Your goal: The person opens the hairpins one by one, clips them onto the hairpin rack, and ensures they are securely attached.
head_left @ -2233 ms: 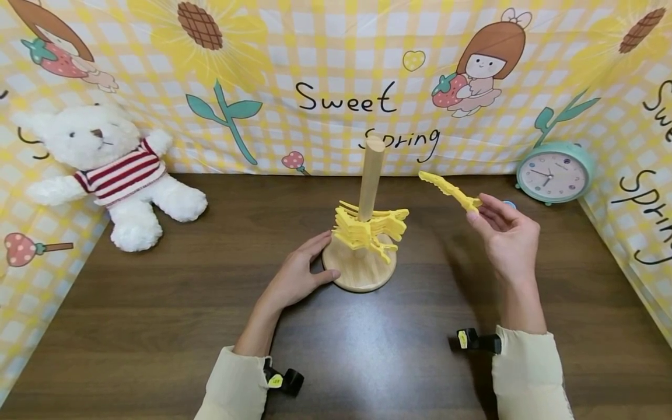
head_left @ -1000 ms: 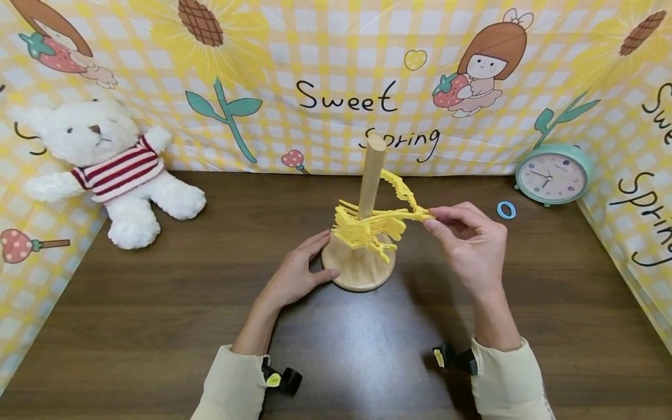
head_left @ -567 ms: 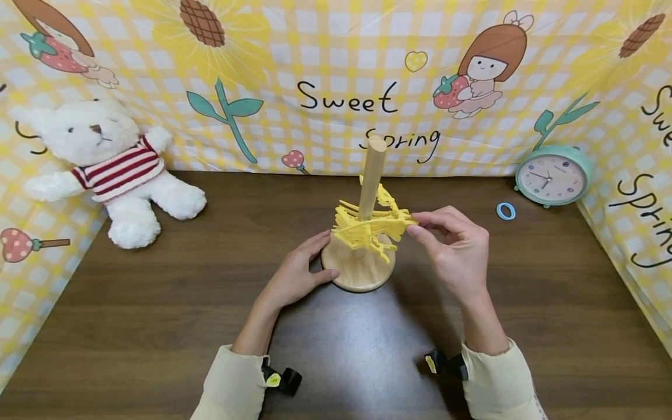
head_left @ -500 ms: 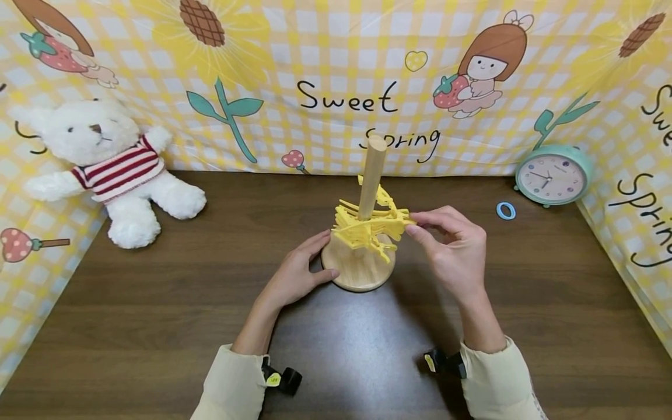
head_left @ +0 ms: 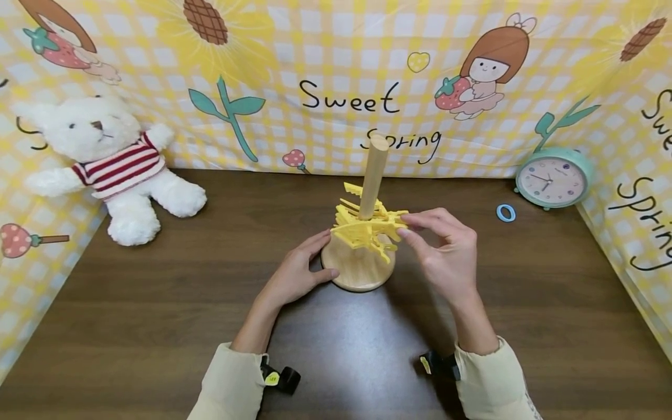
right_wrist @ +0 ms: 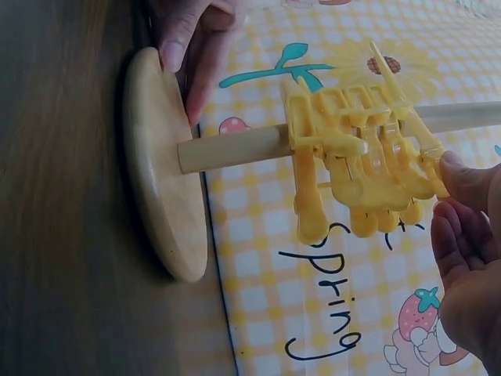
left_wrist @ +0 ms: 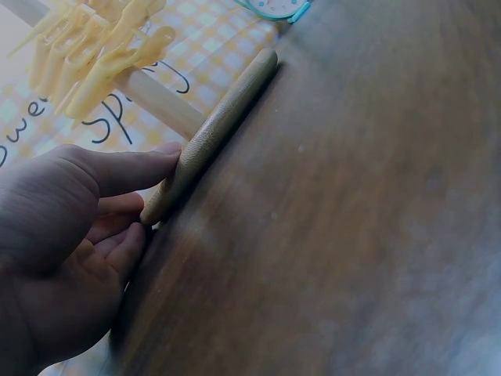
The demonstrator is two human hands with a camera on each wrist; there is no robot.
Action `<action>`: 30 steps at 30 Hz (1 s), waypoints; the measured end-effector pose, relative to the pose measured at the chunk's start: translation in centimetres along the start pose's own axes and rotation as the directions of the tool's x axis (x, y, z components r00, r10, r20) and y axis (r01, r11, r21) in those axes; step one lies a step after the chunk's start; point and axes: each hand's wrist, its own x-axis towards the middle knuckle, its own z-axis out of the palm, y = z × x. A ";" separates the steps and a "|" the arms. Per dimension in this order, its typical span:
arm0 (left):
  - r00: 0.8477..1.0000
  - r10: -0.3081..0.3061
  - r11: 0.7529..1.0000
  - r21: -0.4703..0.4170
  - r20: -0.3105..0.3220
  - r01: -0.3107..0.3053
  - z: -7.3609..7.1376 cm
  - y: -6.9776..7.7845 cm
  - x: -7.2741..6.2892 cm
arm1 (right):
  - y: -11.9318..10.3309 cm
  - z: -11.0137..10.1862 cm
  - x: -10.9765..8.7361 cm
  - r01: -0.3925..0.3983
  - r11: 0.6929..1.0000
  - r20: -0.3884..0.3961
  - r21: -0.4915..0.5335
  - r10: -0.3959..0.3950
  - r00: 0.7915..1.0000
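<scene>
A wooden stand (head_left: 357,274) has an upright post (head_left: 374,175) on a round base. Several yellow alligator hair clips (right_wrist: 344,168) are stacked on the post partway up. My left hand (head_left: 294,274) grips the base's left edge, thumb on top; the left wrist view shows its fingers at the rim. My right hand (head_left: 446,251) pinches the rear end of the uppermost hair clip (right_wrist: 423,141) from the right. That clip's jaws are spread, one in front of the post and one behind it. Whether they press on the wood I cannot tell.
A light blue ring (head_left: 506,213) lies on the brown table (head_left: 157,326) to the right. A mint alarm clock (head_left: 552,178) stands in the back right corner. A white teddy bear (head_left: 118,169) sits at the back left, against a patterned cloth (head_left: 336,58).
My right hand has carried the hair clip left to the post, squeezing its jaws apart and bringing them around the wood. The left hand has stayed on the base.
</scene>
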 end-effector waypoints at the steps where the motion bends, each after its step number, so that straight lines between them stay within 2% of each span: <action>1: 1.000 -0.002 1.000 -0.004 -0.001 0.002 0.0 0.0 -0.1 | 0.0 0.1 0.0 0.003 1.000 0.003 -0.007 -0.002 1.000; 10: 1.000 -0.013 1.000 -0.015 -0.027 0.012 -0.3 0.1 -0.9 | -0.4 0.8 0.0 0.029 1.000 0.049 -0.011 -0.029 0.998; 21: 0.999 -0.027 0.999 -0.038 -0.035 0.026 -0.2 0.1 -2.1 | -0.2 0.4 -0.3 0.052 0.996 0.079 -0.078 -0.045 0.996; 30: 0.999 -0.014 1.000 -0.008 -0.032 0.014 0.0 0.2 -1.7 | -0.1 -0.5 -0.1 0.013 0.999 0.116 -0.053 -0.007 0.993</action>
